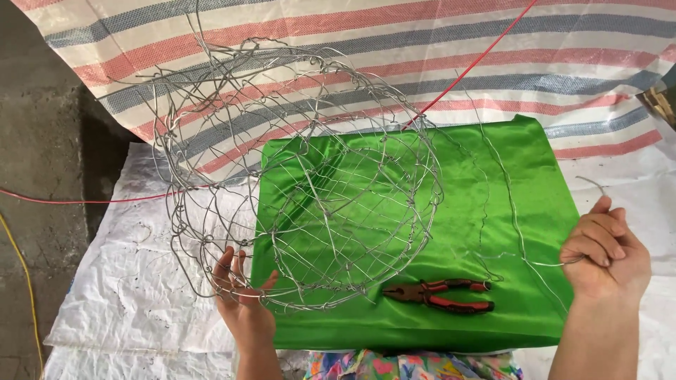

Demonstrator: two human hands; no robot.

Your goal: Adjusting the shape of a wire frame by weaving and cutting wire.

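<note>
A round cage-like frame of bent silver wire (296,176) stands tilted above a shiny green cloth (521,176). My left hand (243,299) grips its lower rim from below, fingers hooked through the mesh. A long loose strand of thin wire (510,204) runs from the frame across the cloth to my right hand (607,246), which is closed around its end at the right. Red-handled pliers (440,294) lie on the cloth between my hands, nearer the front edge, touched by neither hand.
A striped red, blue and white woven tarp (422,42) hangs behind. White woven sheeting (134,281) covers the ground under the cloth. A red cord (479,60) crosses diagonally at the back. Bare concrete (35,141) and a yellow cable (27,281) lie at the left.
</note>
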